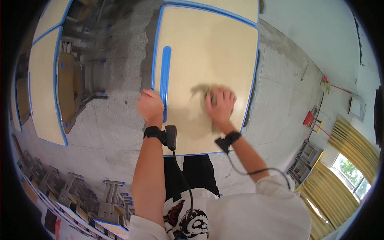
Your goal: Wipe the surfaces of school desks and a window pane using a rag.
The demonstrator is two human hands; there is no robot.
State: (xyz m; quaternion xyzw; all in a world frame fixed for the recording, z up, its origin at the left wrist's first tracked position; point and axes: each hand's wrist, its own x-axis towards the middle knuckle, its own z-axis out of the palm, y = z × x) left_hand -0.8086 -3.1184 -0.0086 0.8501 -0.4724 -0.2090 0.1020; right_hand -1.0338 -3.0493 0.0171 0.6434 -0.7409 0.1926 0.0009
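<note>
My right hand [221,103] presses down on the right half of a wood-grain desktop [192,54] with blue edging. Under and around its fingers is a grey-brown cloth [200,88], partly covered by the hand and blurred. My left hand [151,105] is curled in a fist at the desk's left edge, close to the blue pen groove [165,81]. Nothing shows inside that fist, and its underside is hidden. Each wrist carries a black strap with a small device, the left device [171,137] and the right device [222,144], each trailing a black cable.
Another desk [216,4] adjoins the far edge. Across the concrete aisle on the left stand a desk [43,87] and a chair [67,90]. Stacked furniture [111,207] lies at the lower left. By the right wall are a red dustpan [308,118] and yellow curtains [330,192].
</note>
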